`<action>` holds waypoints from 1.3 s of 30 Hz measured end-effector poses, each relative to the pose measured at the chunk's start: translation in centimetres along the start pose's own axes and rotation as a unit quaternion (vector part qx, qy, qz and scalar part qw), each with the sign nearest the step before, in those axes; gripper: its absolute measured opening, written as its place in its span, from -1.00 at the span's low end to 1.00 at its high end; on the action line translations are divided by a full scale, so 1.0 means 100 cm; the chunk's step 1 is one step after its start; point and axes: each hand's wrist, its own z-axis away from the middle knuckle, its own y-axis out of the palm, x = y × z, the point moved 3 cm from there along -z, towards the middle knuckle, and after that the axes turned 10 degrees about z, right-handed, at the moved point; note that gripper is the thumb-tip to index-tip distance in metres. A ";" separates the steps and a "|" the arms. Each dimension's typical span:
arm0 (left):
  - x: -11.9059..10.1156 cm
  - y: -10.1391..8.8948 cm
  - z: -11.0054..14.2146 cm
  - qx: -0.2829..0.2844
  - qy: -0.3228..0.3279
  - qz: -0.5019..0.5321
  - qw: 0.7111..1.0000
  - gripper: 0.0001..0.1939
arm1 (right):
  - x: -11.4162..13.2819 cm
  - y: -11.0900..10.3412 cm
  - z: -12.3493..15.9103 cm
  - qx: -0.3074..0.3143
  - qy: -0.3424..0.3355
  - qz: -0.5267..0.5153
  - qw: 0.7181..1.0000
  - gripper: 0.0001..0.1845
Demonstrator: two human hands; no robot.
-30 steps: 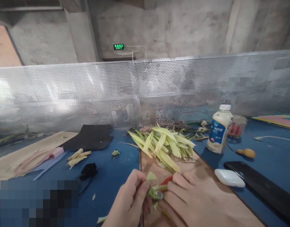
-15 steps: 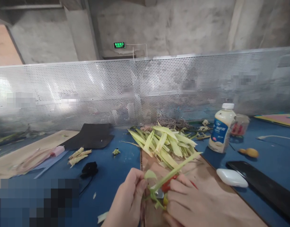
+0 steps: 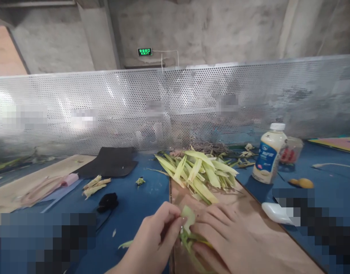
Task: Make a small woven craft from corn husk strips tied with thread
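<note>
My left hand (image 3: 154,236) is closed, thumb and forefinger pinching the edge of a pale green strip of corn husk (image 3: 189,217). From the right, my right hand (image 3: 228,236) bends its fingers over the same strip, close to the left fingertips. Thin green shreds (image 3: 186,238) hang below the fingers. Something yellow (image 3: 206,243) peeks out under my right palm; most of it is hidden. Both hands are above a brown board (image 3: 257,217). Just beyond them lies a heap of pale green husk leaves (image 3: 197,171).
A milk bottle (image 3: 268,156) stands right of the heap, before a clear box (image 3: 291,150) of red pieces. A white case (image 3: 273,213) lies by the board's right edge. At left are husk bundles (image 3: 95,186), a black object (image 3: 108,201) and a black sheet (image 3: 109,163). Perforated metal screen (image 3: 120,110) behind.
The long strip that stuck up to the right has dropped from view. The red and metal tool parts under my right hand are now covered. My hands have come closer together.
</note>
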 end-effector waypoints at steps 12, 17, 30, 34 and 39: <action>-0.024 -0.013 0.001 0.079 0.080 -0.087 0.990 -0.93 | -0.010 0.022 0.016 0.075 0.050 -0.131 0.987 -0.77; -0.024 -0.009 0.002 0.101 0.138 -0.107 0.979 -0.92 | -0.007 0.020 0.016 0.055 0.048 -0.140 0.988 -0.71; -0.028 -0.012 0.006 0.140 0.210 -0.220 0.942 -0.85 | -0.003 0.000 0.002 0.082 0.015 -0.055 0.995 -0.72; -0.027 -0.012 0.006 0.136 0.206 -0.226 0.942 -0.85 | -0.003 -0.006 0.002 0.044 0.007 -0.085 0.995 -0.65; -0.027 -0.013 0.007 0.119 0.227 -0.251 0.933 -0.83 | -0.002 -0.009 0.001 0.087 0.016 -0.072 0.993 -0.70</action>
